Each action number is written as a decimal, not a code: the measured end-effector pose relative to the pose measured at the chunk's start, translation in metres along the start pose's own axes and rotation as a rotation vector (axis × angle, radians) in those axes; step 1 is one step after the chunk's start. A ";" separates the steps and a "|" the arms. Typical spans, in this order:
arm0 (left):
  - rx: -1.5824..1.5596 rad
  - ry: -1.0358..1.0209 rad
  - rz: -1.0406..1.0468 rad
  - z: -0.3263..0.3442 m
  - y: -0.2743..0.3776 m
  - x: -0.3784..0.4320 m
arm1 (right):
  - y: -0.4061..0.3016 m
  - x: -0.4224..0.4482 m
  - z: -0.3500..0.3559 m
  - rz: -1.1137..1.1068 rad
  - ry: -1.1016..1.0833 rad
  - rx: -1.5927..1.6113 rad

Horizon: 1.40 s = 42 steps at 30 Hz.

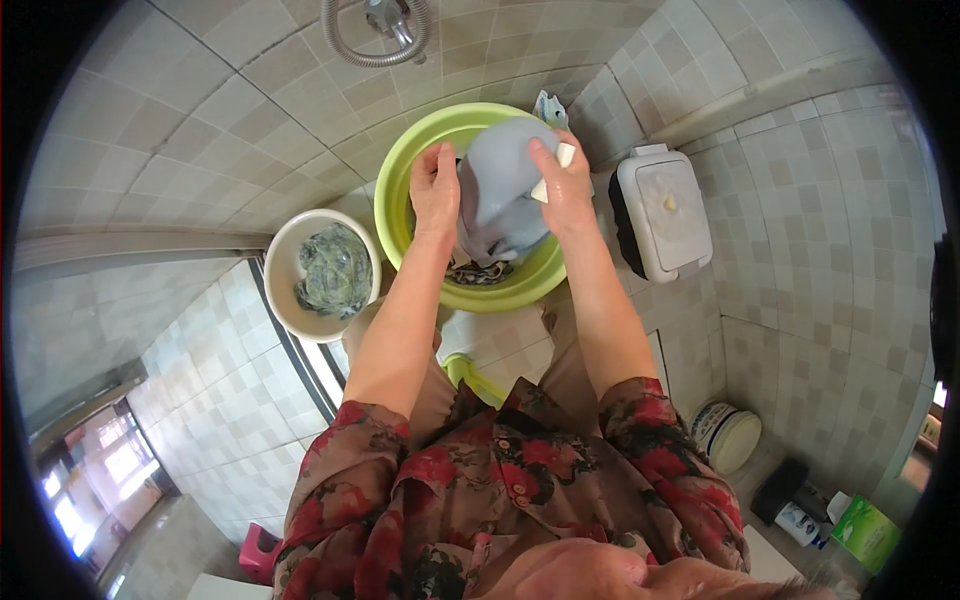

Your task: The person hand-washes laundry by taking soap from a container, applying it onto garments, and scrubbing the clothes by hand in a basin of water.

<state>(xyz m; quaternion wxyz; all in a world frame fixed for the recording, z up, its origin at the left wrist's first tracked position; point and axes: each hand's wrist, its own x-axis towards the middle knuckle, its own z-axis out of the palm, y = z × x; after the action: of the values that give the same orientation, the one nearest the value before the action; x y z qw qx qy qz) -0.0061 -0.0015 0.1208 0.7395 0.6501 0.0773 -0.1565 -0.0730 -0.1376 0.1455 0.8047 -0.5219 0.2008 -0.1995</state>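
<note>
A lime-green plastic basin (388, 217) stands on the tiled floor before me. In it a grey-blue wet cloth (502, 161) bulges up over darker patterned laundry (480, 273). My right hand (566, 187) grips a whitish bar of soap (540, 192) at the cloth's right side, with the thumb against the cloth. On the cloth's left, my left hand (437, 191) is raised above the basin. Its thumb and fingers are apart, with nothing visible between them. The underside of the cloth is hidden.
A cream basin (279, 289) with greenish wet laundry (335, 268) sits at the left. To the right is a lidded white bin (679, 217). A packet (551, 111) stands behind the green basin. A shower hose (360, 58) hangs above; a tub (726, 437) stands lower right.
</note>
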 end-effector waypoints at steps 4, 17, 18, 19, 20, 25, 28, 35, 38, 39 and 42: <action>-0.044 -0.089 -0.611 0.011 0.006 -0.021 | -0.003 -0.016 0.014 -0.067 0.086 0.225; -0.778 -0.391 -0.489 -0.002 0.020 -0.002 | -0.040 -0.054 -0.001 -0.428 0.261 -0.982; -0.759 -0.381 -0.490 -0.008 0.018 0.002 | -0.042 -0.054 0.013 -0.424 0.251 -0.979; -0.759 -0.372 -0.488 -0.013 0.016 0.003 | -0.045 -0.053 0.034 -0.573 0.149 -1.074; -0.756 -0.368 -0.504 -0.019 0.013 0.004 | -0.041 -0.052 0.054 -0.723 0.041 -1.160; -1.004 -0.555 -0.436 -0.002 0.026 -0.017 | 0.009 0.007 0.067 -0.811 -0.284 -1.439; -0.901 -0.440 -0.450 0.000 0.004 -0.010 | 0.017 0.035 0.066 -0.328 -0.133 -1.154; -0.805 -0.335 -0.482 0.006 -0.009 -0.009 | 0.024 0.073 0.049 0.036 -0.004 -1.417; -0.678 -0.251 -0.460 0.012 0.002 -0.013 | 0.021 0.066 0.043 0.057 -0.102 -1.281; -0.676 -0.237 -0.461 0.006 0.007 -0.013 | 0.020 0.047 0.063 0.085 -0.097 -1.318; -0.587 -0.148 -0.509 -0.011 0.002 -0.007 | 0.012 -0.014 0.097 0.045 -0.132 -1.398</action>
<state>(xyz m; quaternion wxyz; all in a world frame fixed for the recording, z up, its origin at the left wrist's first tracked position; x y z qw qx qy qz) -0.0112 0.0104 0.1235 0.8351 0.3581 0.2239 -0.3525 -0.0319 -0.0518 0.1728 0.2951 -0.9236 0.2435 0.0249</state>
